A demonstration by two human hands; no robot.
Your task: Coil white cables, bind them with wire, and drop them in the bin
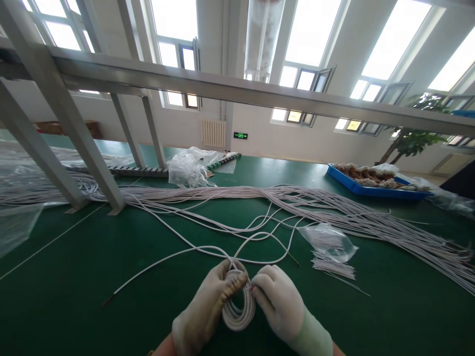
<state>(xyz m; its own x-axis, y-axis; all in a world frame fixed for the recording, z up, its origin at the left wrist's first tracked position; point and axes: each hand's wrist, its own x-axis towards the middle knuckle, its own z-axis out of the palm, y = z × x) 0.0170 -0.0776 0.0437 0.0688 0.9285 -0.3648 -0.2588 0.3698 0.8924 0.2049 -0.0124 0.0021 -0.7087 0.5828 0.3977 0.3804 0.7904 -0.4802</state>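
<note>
Our left hand (204, 304) grips the cable coil (239, 322) low over the green table (92, 326), seemingly to bunch its loops; our right hand (284, 301) pinches closed beside it, on what we cannot tell. Beyond, long cables (237, 192) lie lengthwise, perhaps against tangling.

Tabletop (74, 306) open near left; cable bundle (237, 192), metal frame (230, 86) obstruct far side.
</note>
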